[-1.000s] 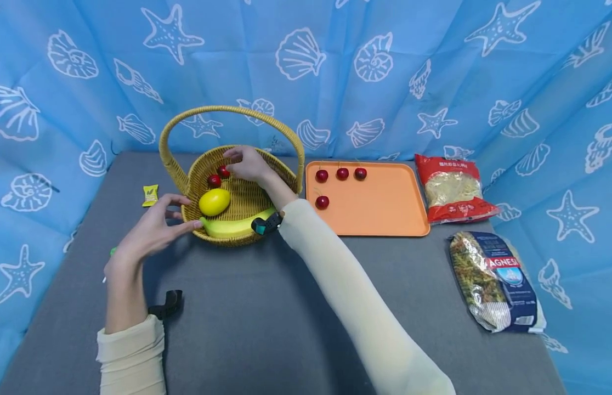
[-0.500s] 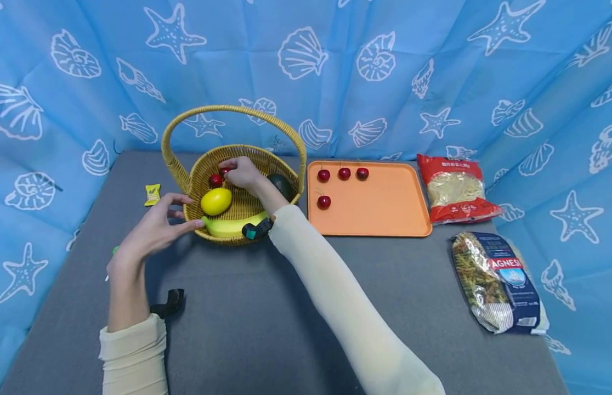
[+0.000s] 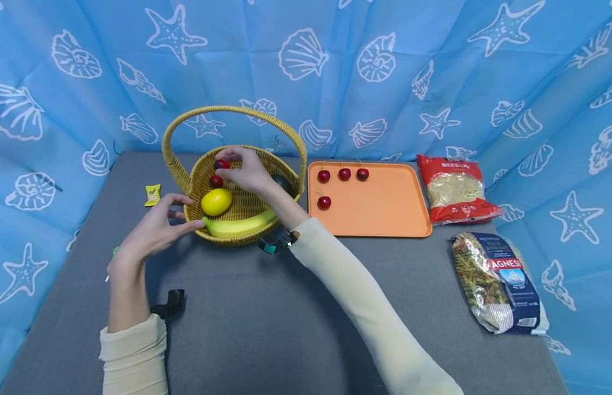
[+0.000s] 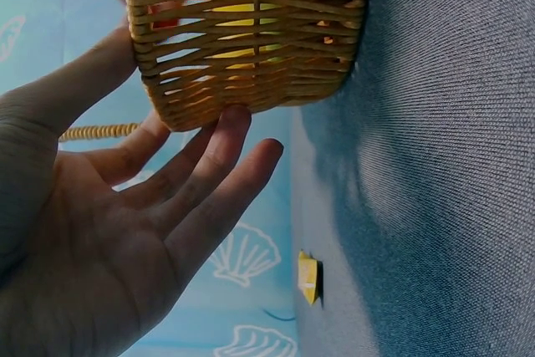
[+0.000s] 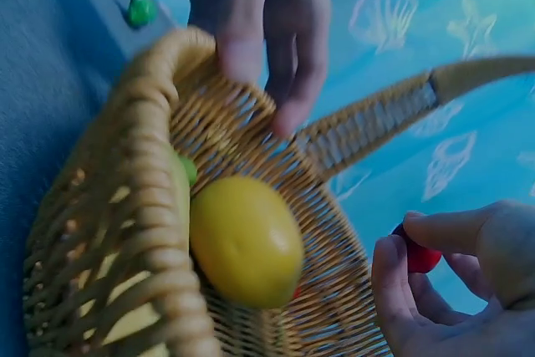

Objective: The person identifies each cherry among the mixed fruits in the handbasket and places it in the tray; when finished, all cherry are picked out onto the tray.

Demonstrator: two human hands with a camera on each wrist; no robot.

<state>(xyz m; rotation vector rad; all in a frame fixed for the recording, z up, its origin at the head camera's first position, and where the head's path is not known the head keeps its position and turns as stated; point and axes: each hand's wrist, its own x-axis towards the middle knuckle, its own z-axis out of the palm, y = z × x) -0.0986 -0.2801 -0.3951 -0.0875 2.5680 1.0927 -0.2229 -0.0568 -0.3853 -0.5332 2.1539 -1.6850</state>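
A wicker basket with a tall arched handle stands at the back left of the table. My left hand holds its left rim, thumb toward the front and fingers round the outer side. My right hand is over the basket, pinching a red cherry between thumb and fingers. Another cherry lies inside, beside a yellow lemon. A banana runs along the basket's front. A dark round object at the right inside is partly hidden behind my right wrist.
An orange tray bearing several cherries stands right of the basket. Farther right lie a red food packet and a pasta bag. A yellow wrapped candy lies at left; a green lollipop is near my left wrist.
My right hand reached down to a cherry at the basket's back left, and has now lifted slightly with that cherry pinched. The left hand has stayed on the rim.
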